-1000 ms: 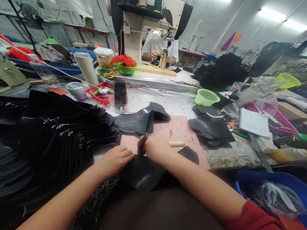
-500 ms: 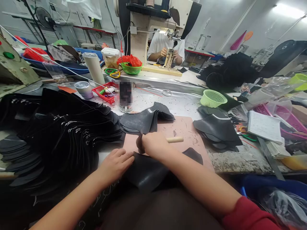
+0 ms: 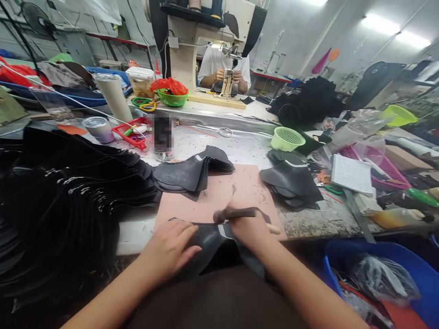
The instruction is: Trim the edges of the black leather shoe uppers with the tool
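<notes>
My right hand (image 3: 248, 233) is closed around a hammer (image 3: 242, 213), whose dark head lies over the upper edge of a black leather piece (image 3: 209, 244). The wooden handle pokes out beyond my fist. My left hand (image 3: 173, 242) rests on the left part of that piece with its fingers stretched out. A short white strip shows on the leather near the hammer. Under the work lies a pinkish board (image 3: 219, 194). The near part of the leather hangs over the bench edge toward my lap.
A big stack of black pieces (image 3: 68, 196) fills the left. Smaller black piles lie behind (image 3: 185, 173) and right (image 3: 291, 180) of the board. Beyond stand a green basket (image 3: 287, 138) and a sewing machine (image 3: 183, 59) with a person behind. A blue tub (image 3: 329, 256) sits below right.
My right hand and the hammer have moved right and nearer along the leather's edge. The left hand now lies flatter on the leather. The camera view has swung to the right.
</notes>
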The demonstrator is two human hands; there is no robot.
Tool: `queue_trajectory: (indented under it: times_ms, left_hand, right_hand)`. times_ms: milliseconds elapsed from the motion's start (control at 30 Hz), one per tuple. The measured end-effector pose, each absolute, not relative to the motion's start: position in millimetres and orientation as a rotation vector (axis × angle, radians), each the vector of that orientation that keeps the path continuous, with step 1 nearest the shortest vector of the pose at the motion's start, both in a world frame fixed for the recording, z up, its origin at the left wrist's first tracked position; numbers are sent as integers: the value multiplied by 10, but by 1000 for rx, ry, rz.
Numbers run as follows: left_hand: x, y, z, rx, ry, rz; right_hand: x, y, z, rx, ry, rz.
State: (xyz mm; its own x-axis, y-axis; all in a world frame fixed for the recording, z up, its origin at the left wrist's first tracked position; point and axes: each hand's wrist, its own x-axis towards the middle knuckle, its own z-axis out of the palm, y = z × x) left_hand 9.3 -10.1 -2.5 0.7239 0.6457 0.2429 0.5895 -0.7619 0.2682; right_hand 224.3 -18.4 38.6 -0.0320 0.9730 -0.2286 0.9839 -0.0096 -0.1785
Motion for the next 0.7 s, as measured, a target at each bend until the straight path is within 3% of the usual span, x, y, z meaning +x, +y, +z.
queue_trajectory:
  times_ms: [233, 333, 567, 700]
  left_hand:
    - [1003, -20, -30, 2525, 662, 185]
    - [1028, 226, 221, 2440, 945, 156]
    - [961, 1223, 1526, 2460, 1631, 768]
    - [1083, 1721, 1427, 2584, 1712, 474]
  right_hand:
    - [2842, -378, 52, 2356, 2063, -159]
    - [3245, -452, -75, 2375, 2059, -92]
    - [3508, -576, -389, 2745, 2114, -182]
    - [3479, -576, -395, 2997, 2144, -479]
